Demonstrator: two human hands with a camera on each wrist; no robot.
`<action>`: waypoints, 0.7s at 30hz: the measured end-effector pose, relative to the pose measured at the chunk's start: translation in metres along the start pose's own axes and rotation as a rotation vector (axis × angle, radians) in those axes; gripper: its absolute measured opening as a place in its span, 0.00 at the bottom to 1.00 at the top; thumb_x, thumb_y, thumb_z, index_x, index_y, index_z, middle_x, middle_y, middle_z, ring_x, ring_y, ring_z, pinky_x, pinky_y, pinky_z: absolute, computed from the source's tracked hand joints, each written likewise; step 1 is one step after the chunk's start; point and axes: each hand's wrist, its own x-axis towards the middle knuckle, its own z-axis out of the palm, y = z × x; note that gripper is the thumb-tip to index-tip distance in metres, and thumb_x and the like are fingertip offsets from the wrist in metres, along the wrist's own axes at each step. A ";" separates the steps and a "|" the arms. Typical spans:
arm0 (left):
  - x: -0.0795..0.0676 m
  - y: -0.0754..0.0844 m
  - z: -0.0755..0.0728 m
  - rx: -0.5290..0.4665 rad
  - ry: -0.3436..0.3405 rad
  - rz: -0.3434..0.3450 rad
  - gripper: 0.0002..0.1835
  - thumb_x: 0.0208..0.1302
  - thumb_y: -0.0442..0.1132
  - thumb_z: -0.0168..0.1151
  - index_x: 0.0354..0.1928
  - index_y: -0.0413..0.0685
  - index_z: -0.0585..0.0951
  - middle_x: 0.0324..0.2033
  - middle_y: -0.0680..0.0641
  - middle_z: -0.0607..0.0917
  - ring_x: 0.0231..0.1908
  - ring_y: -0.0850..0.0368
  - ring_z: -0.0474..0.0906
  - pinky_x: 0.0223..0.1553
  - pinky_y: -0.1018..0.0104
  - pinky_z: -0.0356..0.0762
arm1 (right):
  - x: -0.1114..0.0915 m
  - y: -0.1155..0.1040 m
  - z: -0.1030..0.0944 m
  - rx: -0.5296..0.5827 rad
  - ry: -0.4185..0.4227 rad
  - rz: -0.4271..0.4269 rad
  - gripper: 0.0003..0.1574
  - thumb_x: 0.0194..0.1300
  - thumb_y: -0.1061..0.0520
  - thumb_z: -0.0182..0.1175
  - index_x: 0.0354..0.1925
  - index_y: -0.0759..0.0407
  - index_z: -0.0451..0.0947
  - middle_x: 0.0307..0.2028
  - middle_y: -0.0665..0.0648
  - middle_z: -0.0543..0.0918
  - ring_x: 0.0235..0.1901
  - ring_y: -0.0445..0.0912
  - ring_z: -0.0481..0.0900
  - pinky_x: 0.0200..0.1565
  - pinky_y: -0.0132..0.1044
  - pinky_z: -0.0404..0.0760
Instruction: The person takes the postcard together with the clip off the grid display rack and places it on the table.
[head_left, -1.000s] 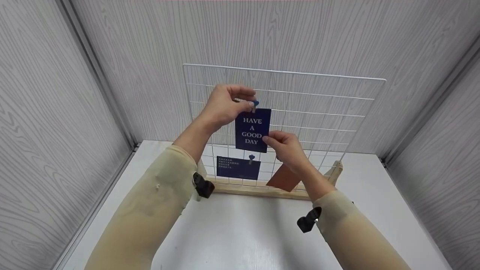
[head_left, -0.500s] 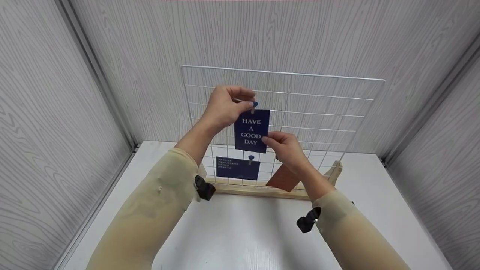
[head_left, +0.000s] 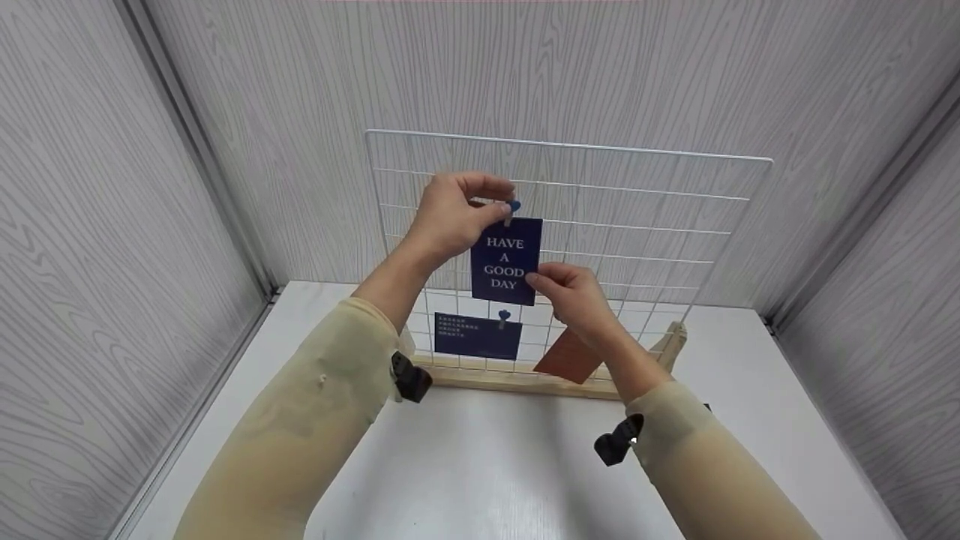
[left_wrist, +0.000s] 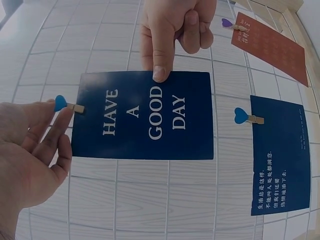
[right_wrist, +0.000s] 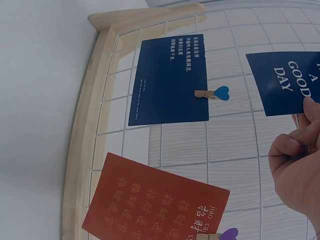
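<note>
A dark blue card (head_left: pixel 504 259) lettered "HAVE A GOOD DAY" stands upright against a white wire grid (head_left: pixel 637 225). At its top edge, my left hand (head_left: pixel 454 214) pinches a small wooden clothespin (left_wrist: pixel 77 108) with a blue heart (left_wrist: pixel 60 103) between thumb and fingers; the clothespin's tip overlaps the card. My right hand (head_left: pixel 574 296) pinches the card's right edge, thumb in front. Lower on the grid hangs a second blue card (right_wrist: pixel 170 80) with white writing, held by another blue-heart clothespin (right_wrist: pixel 212 93).
A red-orange card (right_wrist: pixel 155 200) hangs at the lower right of the grid on a purple-heart clothespin (left_wrist: pixel 234 25). The grid stands in a wooden base (head_left: pixel 517 382) on a white table (head_left: pixel 480 465). Grey wood-patterned panels (head_left: pixel 525 67) surround it.
Almost nothing differs. Both hands keep their grip on the clothespin and the card; only a very slight shift of the view shows.
</note>
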 end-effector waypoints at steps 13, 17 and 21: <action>-0.001 0.008 0.002 0.050 -0.021 -0.028 0.14 0.73 0.33 0.69 0.58 0.48 0.88 0.54 0.52 0.89 0.50 0.58 0.87 0.51 0.66 0.85 | 0.001 -0.001 -0.002 -0.001 0.010 0.009 0.13 0.79 0.57 0.63 0.52 0.63 0.89 0.35 0.57 0.87 0.15 0.37 0.62 0.18 0.28 0.60; -0.002 0.008 0.003 0.074 -0.030 -0.021 0.16 0.73 0.34 0.69 0.60 0.49 0.87 0.57 0.52 0.88 0.52 0.58 0.87 0.53 0.67 0.84 | 0.000 -0.001 -0.002 -0.007 0.018 0.014 0.13 0.78 0.57 0.63 0.52 0.62 0.89 0.36 0.57 0.88 0.16 0.37 0.62 0.18 0.28 0.61; -0.001 0.008 0.004 0.074 -0.036 -0.021 0.16 0.73 0.34 0.69 0.61 0.49 0.87 0.57 0.52 0.88 0.53 0.58 0.87 0.53 0.67 0.84 | 0.000 -0.001 -0.003 -0.013 0.020 0.014 0.14 0.78 0.56 0.63 0.52 0.63 0.89 0.36 0.56 0.88 0.16 0.37 0.62 0.18 0.28 0.61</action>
